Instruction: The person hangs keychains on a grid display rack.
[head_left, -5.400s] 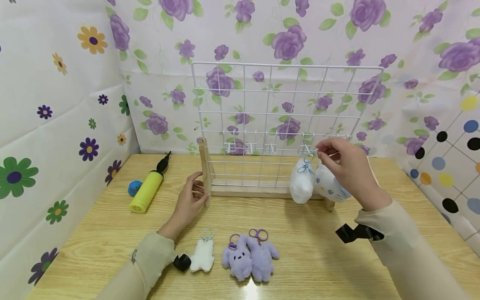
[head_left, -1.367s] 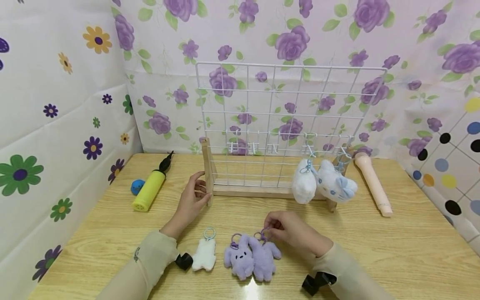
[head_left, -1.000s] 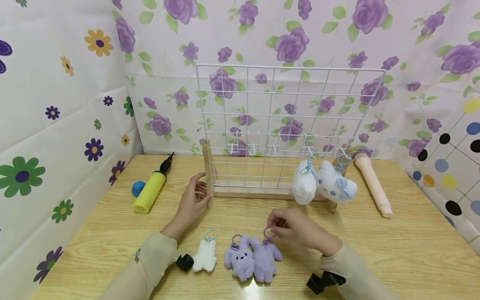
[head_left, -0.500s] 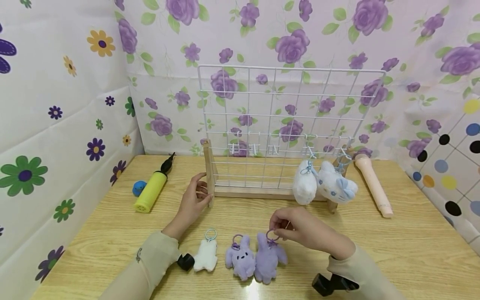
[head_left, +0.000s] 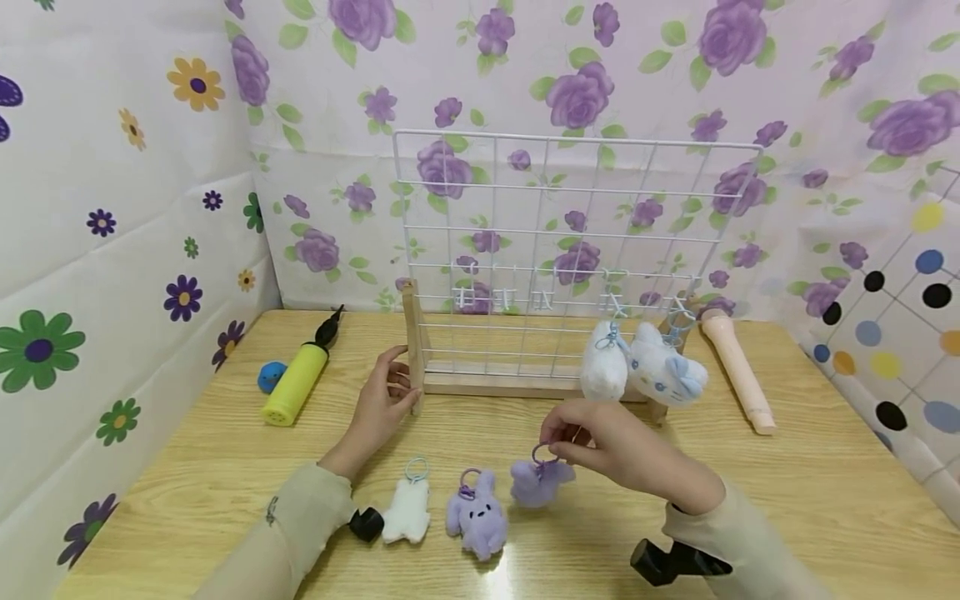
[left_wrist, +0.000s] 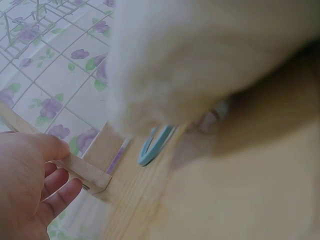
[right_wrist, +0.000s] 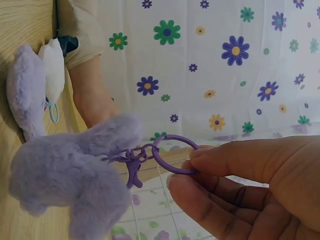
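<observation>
My right hand (head_left: 626,442) pinches the purple ring (right_wrist: 159,162) of a lilac plush keychain (head_left: 536,485) between thumb and index finger. The plush hangs by its chain from that ring, above the table. My left hand (head_left: 378,404) grips the left wooden post (head_left: 412,325) of a white wire grid rack (head_left: 517,231), thumb on the near side. Lying in front of the rack are a second lilac plush keychain (head_left: 477,525) with a face and a white plush keychain (head_left: 407,512). A white plush (head_left: 604,371) and a blue-bowed plush (head_left: 663,371) hang from the rack's right hooks.
Several white hooks (head_left: 504,298) on the rack's lower left and middle carry nothing. A yellow hand pump (head_left: 296,385) and a small blue ball-like toy (head_left: 271,377) lie at the left. A pale pink tube-shaped thing (head_left: 737,367) lies at the right.
My right hand has come down from the rack's hooks to the lilac plush keychain, taken its ring and lifted it away from the other lilac one. My left hand stays on the post.
</observation>
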